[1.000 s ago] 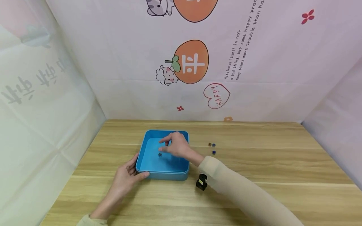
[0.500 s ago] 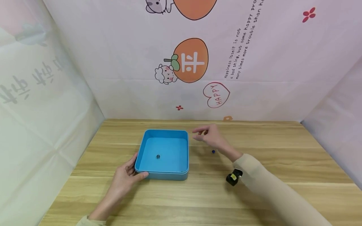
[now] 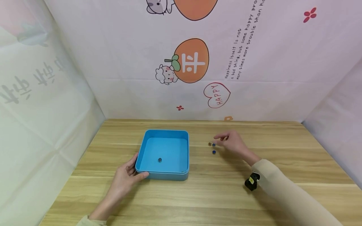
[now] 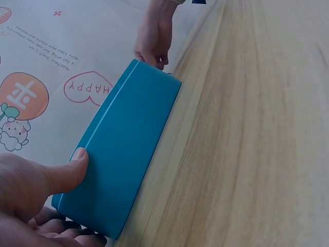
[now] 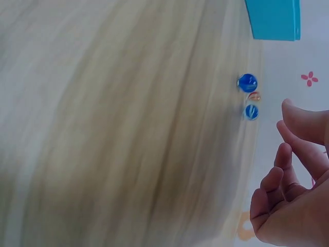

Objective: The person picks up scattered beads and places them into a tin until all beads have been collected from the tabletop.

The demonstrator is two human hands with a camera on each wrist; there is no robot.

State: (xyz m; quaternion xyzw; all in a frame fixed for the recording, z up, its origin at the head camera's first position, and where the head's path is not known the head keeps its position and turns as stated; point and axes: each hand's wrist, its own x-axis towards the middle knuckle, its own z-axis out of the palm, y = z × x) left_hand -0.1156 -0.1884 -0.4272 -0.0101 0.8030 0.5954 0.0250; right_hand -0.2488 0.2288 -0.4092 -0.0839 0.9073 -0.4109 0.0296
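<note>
Head view: my right hand (image 3: 232, 143), thumb and fingers parted, overlaps a blue marble (image 3: 214, 145); touching or not, I can't tell. My left hand (image 3: 124, 179) grips the box (image 3: 167, 176) at its near left corner, fingers partly hidden. An amber marble (image 3: 210, 144) and another blue one (image 3: 214, 152), glassy, sit on the table (image 3: 198, 201) beside the box; a grey marble (image 3: 160, 160) lies inside.

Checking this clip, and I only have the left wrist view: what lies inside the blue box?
Observer: The head view shows a grey marble on the floor of the blue box.
Operator: And near the right hand?
Observer: A blue marble, an orange-brown one and another blue one on the table.
Operator: Does that hand hold a marble?
Observer: None shows in it in the right wrist view.
</note>
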